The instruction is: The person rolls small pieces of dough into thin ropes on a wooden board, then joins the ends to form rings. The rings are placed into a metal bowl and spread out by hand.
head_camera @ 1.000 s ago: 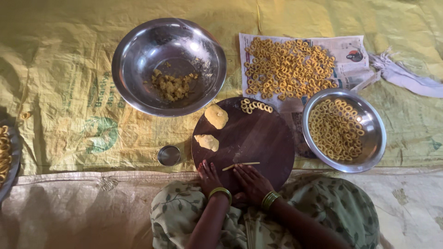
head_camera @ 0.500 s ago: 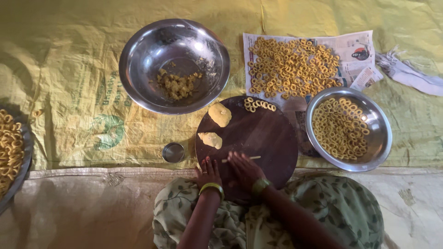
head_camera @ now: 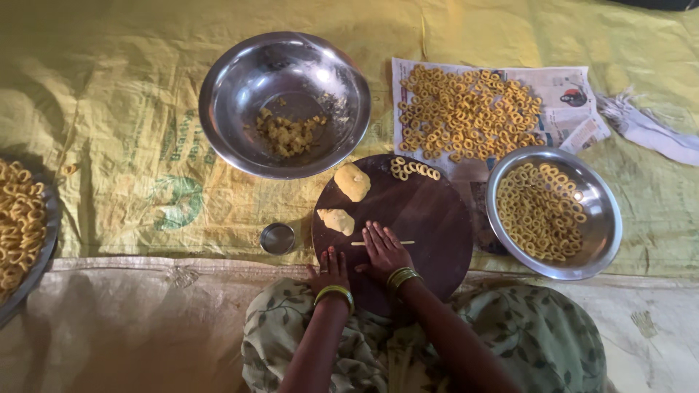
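A round dark wooden board lies in front of me. My right hand lies flat on it, palm down, pressing on a thin rope of yellow dough whose ends stick out on both sides. My left hand rests with spread fingers on the board's near left edge and holds nothing. Two lumps of dough sit on the board's left part. A short row of small dough rings lies at its far edge.
A large steel bowl with dough bits stands behind the board. Many rings cover a newspaper sheet; more fill a steel plate at right and a tray at left. A small steel cup sits beside the board.
My right hand has slid forward over the dough rope, and my left hand has drawn back to the board's near edge. The view has shifted slightly.
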